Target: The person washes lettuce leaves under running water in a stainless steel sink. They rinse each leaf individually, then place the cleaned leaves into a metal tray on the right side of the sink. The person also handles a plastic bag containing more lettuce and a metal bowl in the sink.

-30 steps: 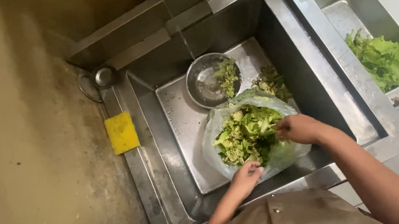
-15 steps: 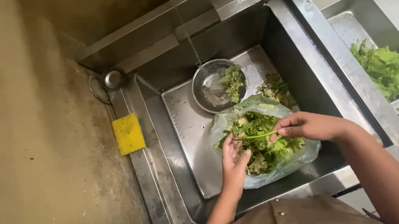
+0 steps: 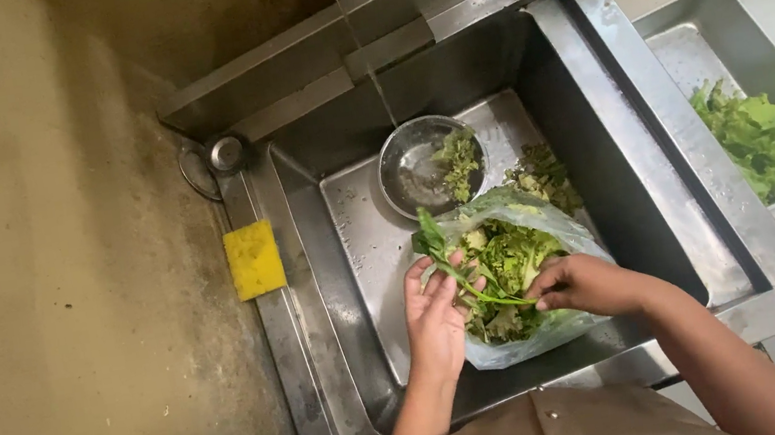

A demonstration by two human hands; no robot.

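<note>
A clear plastic bag (image 3: 518, 280) filled with leafy greens (image 3: 507, 261) is seen lying in a stainless steel sink (image 3: 616, 115), near its front wall. A single green stalk (image 3: 465, 277) with a leaf at its far end is held over the bag's open mouth: its stem end is pinched between the fingertips of the right hand (image 3: 584, 283), while the left hand (image 3: 434, 317) is cupped loosely under the leafy part, its fingers spread and touching the stalk and the bag's left edge. Just beyond the bag, a round metal bowl (image 3: 429, 165) with some greens and water in it is set on the sink floor, and a thin stream of water (image 3: 369, 69) is seen falling into it. A loose clump of greens (image 3: 544, 180) is left on the sink floor just right of the bowl. A yellow sponge (image 3: 254, 258) is laid on the sink's left rim. To the right, well apart, lettuce leaves (image 3: 766, 139) are kept in a metal tray (image 3: 688, 54).
</note>
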